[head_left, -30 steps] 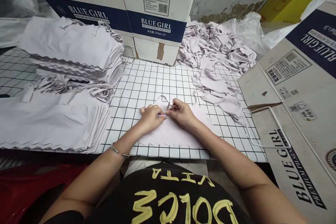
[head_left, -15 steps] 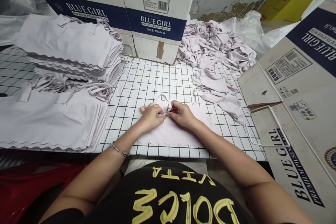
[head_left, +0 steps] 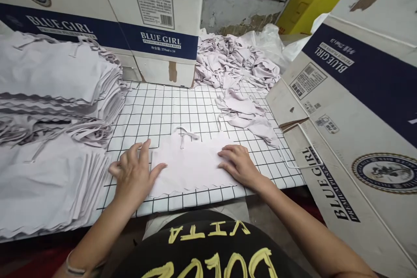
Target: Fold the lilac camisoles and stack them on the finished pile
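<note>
A pale pink fabric piece (head_left: 192, 165) with thin straps lies flat on the grid-patterned tablecloth (head_left: 156, 108) in front of me. One strap (head_left: 186, 134) loops up at its top edge. At the piece's left side, my left hand (head_left: 135, 167) has its fingers spread, the thumb over the fabric's edge. My right hand (head_left: 239, 165) rests on the right part of the piece, fingers stretched out and a little apart. Neither hand grips anything.
Stacks of similar fabric pieces (head_left: 45, 178) stand at the left. A large carton (head_left: 156, 43) is behind them, another carton (head_left: 329, 130) at the right. A heap of crumpled fabric (head_left: 234, 61) lies at the back, with loose pieces (head_left: 247, 113) nearer. A white wire frame (head_left: 301, 166) leans by the right carton.
My hands have let go of the strap at the fabric's top and moved apart, left and right. The view has turned to the right.
</note>
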Available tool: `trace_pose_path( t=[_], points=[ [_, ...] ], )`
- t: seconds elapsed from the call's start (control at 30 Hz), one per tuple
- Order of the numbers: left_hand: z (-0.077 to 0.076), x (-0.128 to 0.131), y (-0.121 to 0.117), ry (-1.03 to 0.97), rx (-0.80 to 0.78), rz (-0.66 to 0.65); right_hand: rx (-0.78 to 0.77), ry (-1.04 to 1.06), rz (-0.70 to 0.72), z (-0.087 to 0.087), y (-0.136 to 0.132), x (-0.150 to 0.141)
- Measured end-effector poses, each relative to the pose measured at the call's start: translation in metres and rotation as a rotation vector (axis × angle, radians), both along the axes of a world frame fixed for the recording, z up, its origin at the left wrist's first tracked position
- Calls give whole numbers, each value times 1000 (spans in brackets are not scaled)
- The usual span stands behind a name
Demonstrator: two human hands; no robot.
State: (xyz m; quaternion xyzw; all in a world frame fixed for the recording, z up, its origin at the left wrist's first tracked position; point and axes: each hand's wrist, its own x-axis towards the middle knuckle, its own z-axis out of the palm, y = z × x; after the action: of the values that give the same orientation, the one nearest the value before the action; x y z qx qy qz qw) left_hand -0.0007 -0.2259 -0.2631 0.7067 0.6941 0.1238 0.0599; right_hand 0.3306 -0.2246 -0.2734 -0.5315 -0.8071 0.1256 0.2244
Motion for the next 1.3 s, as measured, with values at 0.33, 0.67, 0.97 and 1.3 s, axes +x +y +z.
trace_pose_path(
  t=[0.33, 0.67, 0.97, 1.3],
  points=[
    [0, 211, 152, -492, -178, -264, -221, -219, 456, -2, -7, -20],
    [22, 213, 229, -1125, -743, -139, -275, -108, 437, -1, -9, -16],
    [63, 212, 254, -1547, -691, -174, -289, -73, 434, 1, -12, -17],
    [88, 204, 166, -1409, -165, -809, -448, 834, 43, 24, 21, 17]
  ],
)
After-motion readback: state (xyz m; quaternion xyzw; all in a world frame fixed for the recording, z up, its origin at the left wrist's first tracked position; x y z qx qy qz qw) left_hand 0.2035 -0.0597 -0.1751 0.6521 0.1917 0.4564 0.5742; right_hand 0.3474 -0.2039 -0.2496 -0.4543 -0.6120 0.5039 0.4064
